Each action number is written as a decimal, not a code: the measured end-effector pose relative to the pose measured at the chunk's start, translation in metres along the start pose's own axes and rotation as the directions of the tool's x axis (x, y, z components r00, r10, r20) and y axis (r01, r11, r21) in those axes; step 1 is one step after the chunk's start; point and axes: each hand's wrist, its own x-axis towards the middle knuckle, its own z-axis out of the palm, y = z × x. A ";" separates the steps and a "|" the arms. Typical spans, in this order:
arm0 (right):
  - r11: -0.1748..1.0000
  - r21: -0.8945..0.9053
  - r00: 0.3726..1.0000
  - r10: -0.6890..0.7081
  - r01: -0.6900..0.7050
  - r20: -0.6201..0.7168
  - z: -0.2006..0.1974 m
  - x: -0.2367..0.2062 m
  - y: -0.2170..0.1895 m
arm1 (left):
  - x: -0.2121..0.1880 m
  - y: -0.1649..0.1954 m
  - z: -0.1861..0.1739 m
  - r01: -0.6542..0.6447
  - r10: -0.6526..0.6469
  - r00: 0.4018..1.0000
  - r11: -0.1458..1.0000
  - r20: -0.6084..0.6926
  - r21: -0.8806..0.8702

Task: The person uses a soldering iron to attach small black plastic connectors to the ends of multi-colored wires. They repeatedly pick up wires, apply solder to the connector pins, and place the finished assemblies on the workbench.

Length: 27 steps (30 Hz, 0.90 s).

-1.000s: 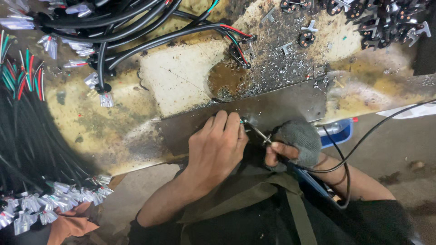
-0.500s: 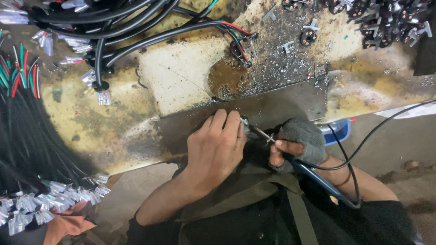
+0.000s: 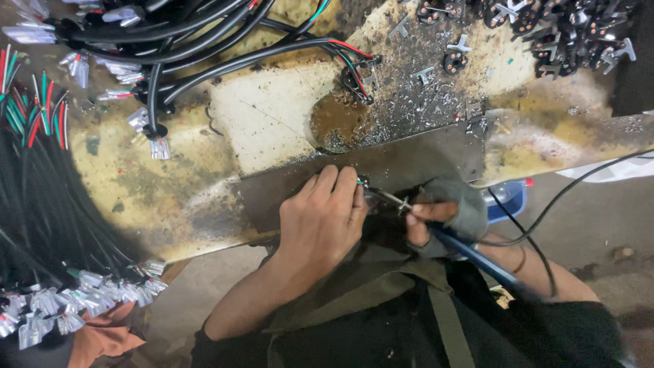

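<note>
soldering step in hand: small wire end point(image 3: 359, 182) pinched in closed left hand point(image 3: 320, 221), just beside soldering iron point(image 3: 436, 228) gripped in gloved right hand point(image 3: 446, 215), at near edge of worktop point(image 3: 266, 129). next, probably: steady tip contact. cable bundles point(image 3: 170, 48) beyond.

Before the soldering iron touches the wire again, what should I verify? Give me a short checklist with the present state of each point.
1. Left hand pinches the small wire end: ok.
2. Right hand, in a grey glove, grips the soldering iron: ok.
3. Iron tip aimed at the wire end: ok.
4. Tip clear of the left fingertips: cannot tell, they are very close.
5. Iron cord hangs free of the metal plate: ok.
6. Tip hot enough: cannot tell.
</note>
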 end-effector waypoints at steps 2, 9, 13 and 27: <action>0.995 0.008 0.950 -0.093 0.095 0.298 -0.005 0.000 0.003 | 0.000 0.000 0.000 0.004 -0.004 1.000 1.000 0.022 0.008; 0.985 -0.024 0.983 -0.171 0.173 0.072 -0.007 0.008 -0.017 | -0.002 -0.002 0.003 0.010 -0.011 1.000 1.000 0.016 0.028; 0.857 0.050 0.848 -0.515 0.513 0.124 -0.039 0.024 -0.056 | -0.003 -0.005 0.006 -0.008 0.007 1.000 1.000 0.024 0.019; 0.831 0.223 0.850 -0.446 0.510 -0.281 -0.098 0.075 -0.067 | -0.007 -0.007 0.016 0.057 -0.057 0.998 0.998 0.020 0.032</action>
